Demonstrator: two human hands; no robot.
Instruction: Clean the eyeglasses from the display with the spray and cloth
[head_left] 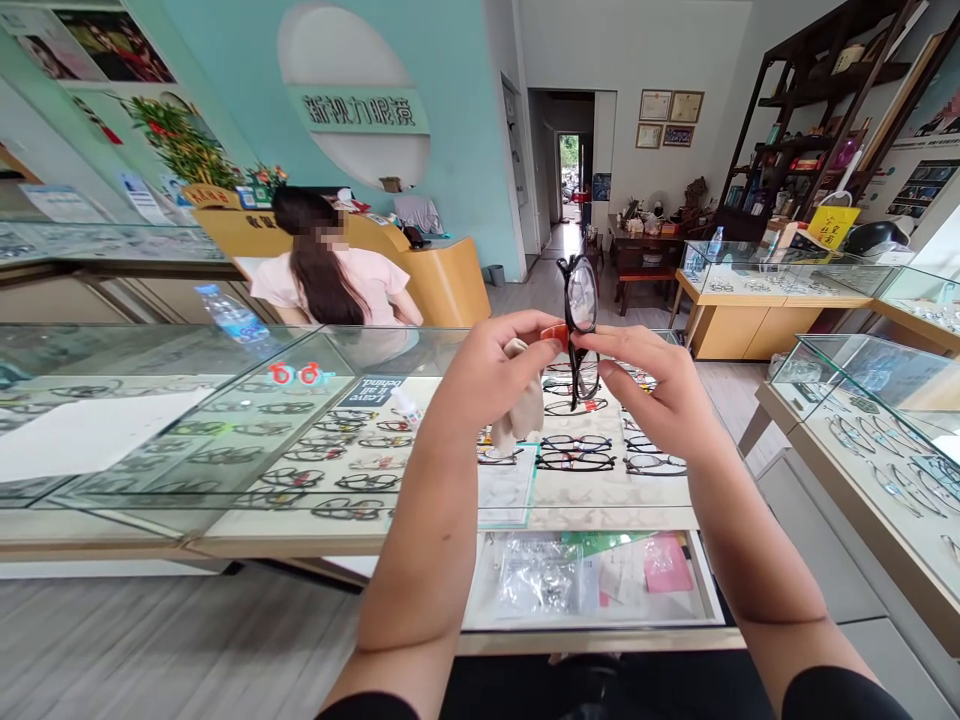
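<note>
A pair of dark-framed eyeglasses [582, 296] is held up on end above the glass counter, one lens over the other. My right hand [667, 390] pinches the frame near its middle between thumb and fingers. My left hand [487, 370] is closed around a crumpled beige cloth [523, 412], which hangs below the palm. Between its thumb and forefinger is a small orange-red piece [555, 334] against the frame; whether it is fixed to the eyeglasses I cannot tell. Below lie rows of eyeglasses [576, 442] inside the display case [360, 350].
An open drawer [709, 590] with plastic bags is right before me. A small white bottle [407, 408], a water bottle [231, 315] and a white sheet [97, 430] are on the counter. Beyond it sits a person [337, 275]. Another glass case [885, 440] stands at right.
</note>
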